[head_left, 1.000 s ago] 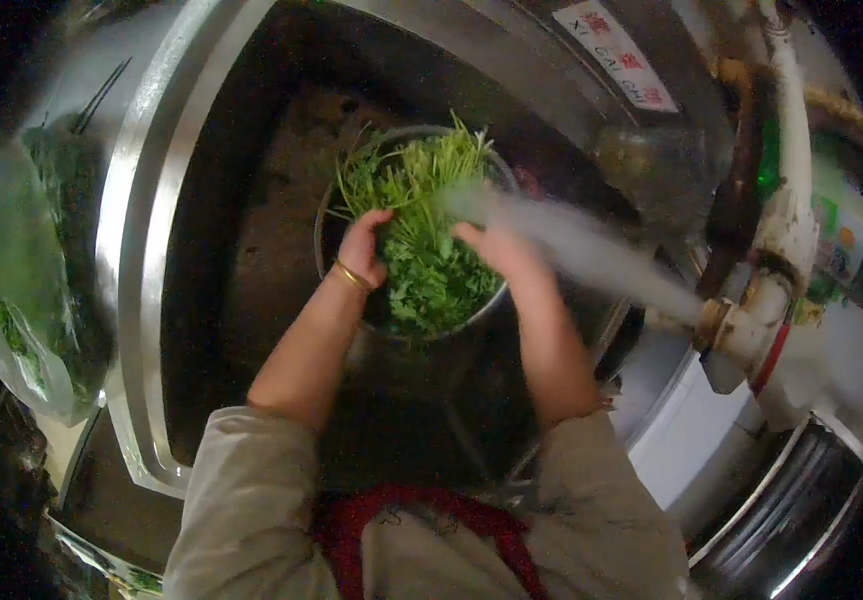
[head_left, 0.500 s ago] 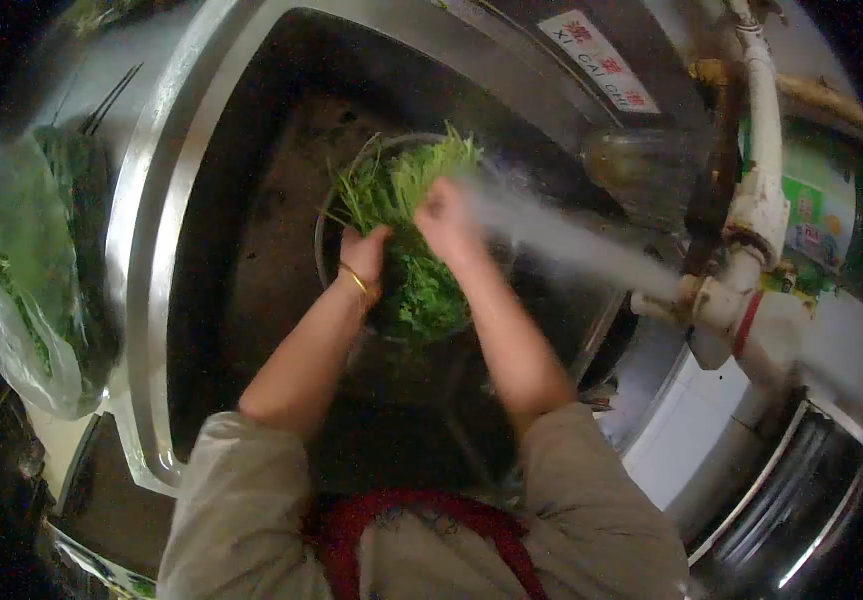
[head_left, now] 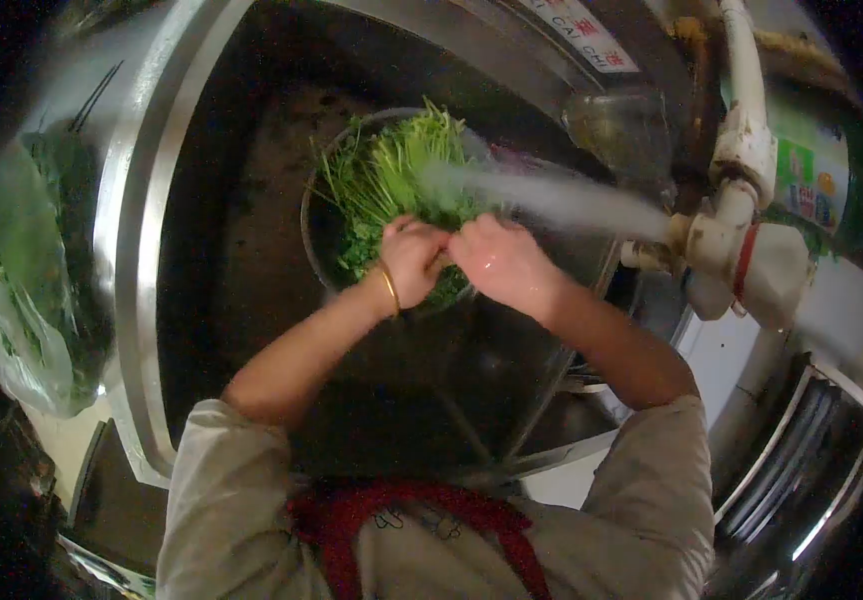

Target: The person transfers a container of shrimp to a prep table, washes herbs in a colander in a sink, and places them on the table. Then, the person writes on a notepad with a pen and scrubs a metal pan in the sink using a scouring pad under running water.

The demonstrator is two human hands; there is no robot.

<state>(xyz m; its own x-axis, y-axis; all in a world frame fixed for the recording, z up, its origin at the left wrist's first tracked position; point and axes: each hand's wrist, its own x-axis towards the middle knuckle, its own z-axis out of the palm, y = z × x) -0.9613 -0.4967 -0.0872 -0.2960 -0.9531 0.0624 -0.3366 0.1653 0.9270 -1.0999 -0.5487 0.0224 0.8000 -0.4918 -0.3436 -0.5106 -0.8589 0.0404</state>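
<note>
A bunch of leafy green herbs (head_left: 401, 160), which looks like cilantro, lies with its pale stems pointing away from me. My left hand (head_left: 411, 262), with a gold bangle at the wrist, is closed on the near part of the bunch. Right beside it, my right hand (head_left: 504, 262) has its fingers curled on the same herbs, and the two hands touch. Beneath them is a round basin (head_left: 307, 225), mostly hidden by the greens. A white stream of water (head_left: 561, 198) strikes the stems from the right.
The dark sink (head_left: 261, 240) has a wide metal rim (head_left: 136, 220). At the right, a tap (head_left: 686, 232) joins a white pipe (head_left: 746, 110). Plastic bags of greens (head_left: 31, 270) rest at the left. A glass jar (head_left: 619, 130) and a large green bottle (head_left: 816, 170) stand beyond the tap.
Both hands have come together at the near end of the bunch; the right hand moved down and right. The stems now lie under the water. The view has shifted slightly.
</note>
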